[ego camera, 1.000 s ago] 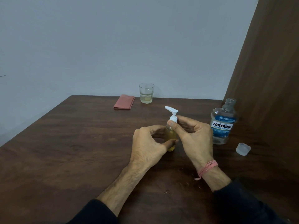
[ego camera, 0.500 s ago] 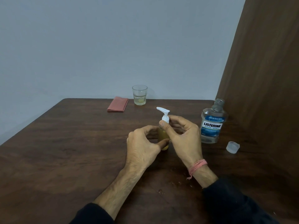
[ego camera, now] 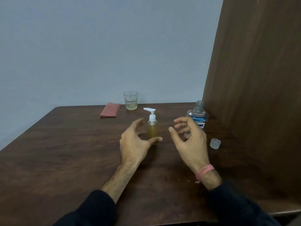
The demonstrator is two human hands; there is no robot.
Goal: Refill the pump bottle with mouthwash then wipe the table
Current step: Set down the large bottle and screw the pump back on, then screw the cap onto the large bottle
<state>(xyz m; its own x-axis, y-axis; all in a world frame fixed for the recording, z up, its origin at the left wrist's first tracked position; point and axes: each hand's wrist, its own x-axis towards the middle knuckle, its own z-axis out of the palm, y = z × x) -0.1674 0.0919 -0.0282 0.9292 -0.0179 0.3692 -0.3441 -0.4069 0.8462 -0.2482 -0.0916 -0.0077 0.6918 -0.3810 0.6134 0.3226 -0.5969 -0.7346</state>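
Now the small clear plastic pump bottle (ego camera: 152, 129), filled with yellowish liquid and topped by a white pump head, stands upright near the middle of the dark brown wooden desk (ego camera: 65, 152). Its nozzle points left. Each grip is loose and holds nothing. The left hand (ego camera: 135, 141) hovers just left of the bottle, fingers spread and lightly bent, thumb reaching across in front of the bottle's base; whether it touches I cannot tell. The right hand (ego camera: 189, 141) is right of the bottle and apart from it, fingers relaxed and blurred, with a pink thread band (ego camera: 204, 170) round the wrist. Behind that hand, at the right by the brown wooden side panel (ego camera: 260, 79), stands the clear blue-labelled mouthwash bottle (ego camera: 197, 115) with its neck uncapped. Its translucent cap (ego camera: 215, 143) lies on the desk nearer and to the right. At the far edge sit a folded pink cloth (ego camera: 110, 110) and, right of it, a clear drinking glass (ego camera: 130, 100) with a little pale liquid.
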